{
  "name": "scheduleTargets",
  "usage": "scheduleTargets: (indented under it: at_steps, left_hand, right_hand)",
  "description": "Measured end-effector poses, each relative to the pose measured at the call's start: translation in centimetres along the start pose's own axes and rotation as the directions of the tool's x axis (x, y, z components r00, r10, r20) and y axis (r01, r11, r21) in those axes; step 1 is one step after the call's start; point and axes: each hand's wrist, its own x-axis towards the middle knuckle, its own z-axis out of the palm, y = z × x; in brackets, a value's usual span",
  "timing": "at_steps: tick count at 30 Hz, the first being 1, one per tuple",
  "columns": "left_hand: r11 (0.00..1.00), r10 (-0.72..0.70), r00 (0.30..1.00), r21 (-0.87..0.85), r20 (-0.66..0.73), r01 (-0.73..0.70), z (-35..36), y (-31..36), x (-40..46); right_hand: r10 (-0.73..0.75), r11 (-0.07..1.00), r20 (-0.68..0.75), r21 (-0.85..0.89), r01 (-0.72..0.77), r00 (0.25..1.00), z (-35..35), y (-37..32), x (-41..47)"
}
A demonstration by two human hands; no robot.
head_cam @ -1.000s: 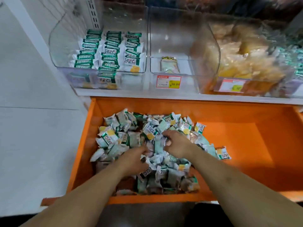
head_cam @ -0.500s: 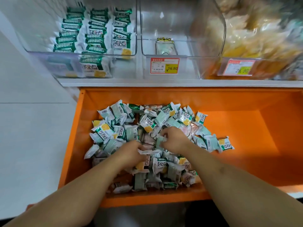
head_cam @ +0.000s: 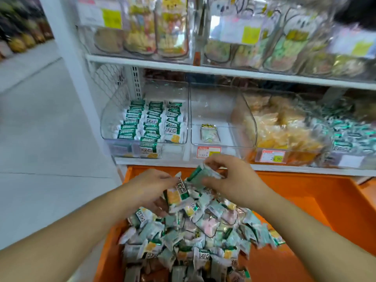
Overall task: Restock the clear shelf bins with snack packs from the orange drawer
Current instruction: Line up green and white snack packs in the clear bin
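Head view: my left hand (head_cam: 151, 186) grips a yellow-green pack (head_cam: 176, 193), my right hand (head_cam: 230, 178) pinches a green pack (head_cam: 200, 173), both above the pile (head_cam: 189, 237) in the drawer (head_cam: 305, 200), below the left bin (head_cam: 114, 119) with rows of packs

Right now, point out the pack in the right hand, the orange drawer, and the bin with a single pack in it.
Green pack (head_cam: 200, 173), head view: on its green wrapper face.
Orange drawer (head_cam: 317, 192), head view: on its bare inner right wall.
Middle clear bin (head_cam: 215, 106), head view: on its clear back wall.
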Motion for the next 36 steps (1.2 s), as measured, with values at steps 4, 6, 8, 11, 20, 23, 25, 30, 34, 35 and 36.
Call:
scheduleTargets:
  at_steps: [4,6,8,11,20,23,25,30,34,35,36]
  left_hand:
    - [0.969,-0.030,1.000,-0.244,0.004,0.030,-2.1,0.9,-2.6]
    - [0.921,-0.055,0.997,-0.383,0.055,0.072,-2.5,1.1,-2.9]
    - [0.875,-0.027,0.996,-0.481,0.081,0.062,-2.7,1.7,-2.6]
    - [0.785,0.056,0.991,-0.619,0.122,0.032,-2.9,2.7,-2.3]
    - [0.868,0.210,0.976,-0.472,0.064,-0.155,-4.8,2.7,-0.5]
    - [0.851,0.232,0.969,-0.500,0.081,-0.162,-5.0,2.5,-0.2]
    - [0.829,0.257,0.962,-0.532,0.090,-0.172,-4.8,2.7,-0.3]
    - [0.884,0.268,0.957,-0.423,0.107,-0.200,-4.6,2.5,-0.5]
    - [0.944,0.302,0.952,-0.152,0.051,-0.291,-5.7,2.1,0.1]
    - [0.942,0.329,0.944,-0.079,0.014,-0.327,-6.0,2.1,0.2]
    - [0.933,0.359,0.933,-0.003,-0.022,-0.359,-6.4,2.3,0.3]
  right_hand:
    - [-0.081,0.972,-0.112,0.212,0.104,0.990,-0.4,-3.4,-1.0]
    - [-0.119,0.953,-0.102,0.267,0.142,0.988,0.1,-4.6,-0.9]
    - [-0.150,0.940,-0.091,0.296,0.171,0.984,0.8,-5.1,-0.6]
    - [-0.230,0.928,-0.090,0.279,0.247,0.969,1.4,-4.9,0.1]
    - [-0.199,0.909,-0.031,0.368,0.196,0.980,1.4,-4.7,2.6]
    - [-0.066,0.885,-0.061,0.458,0.087,0.996,1.8,-4.3,3.3]
    - [-0.022,0.876,-0.017,0.482,0.027,1.000,2.1,-4.2,3.6]
    - [0.008,0.805,0.025,0.593,-0.022,1.000,2.6,-4.1,4.1]
    - [-0.030,0.815,0.035,0.579,0.004,0.999,2.2,-4.1,4.7]
    - [-0.048,0.840,0.042,0.543,0.017,0.998,2.0,-4.2,4.8]
    - [-0.064,0.863,0.043,0.504,0.034,0.997,1.8,-4.4,5.0]
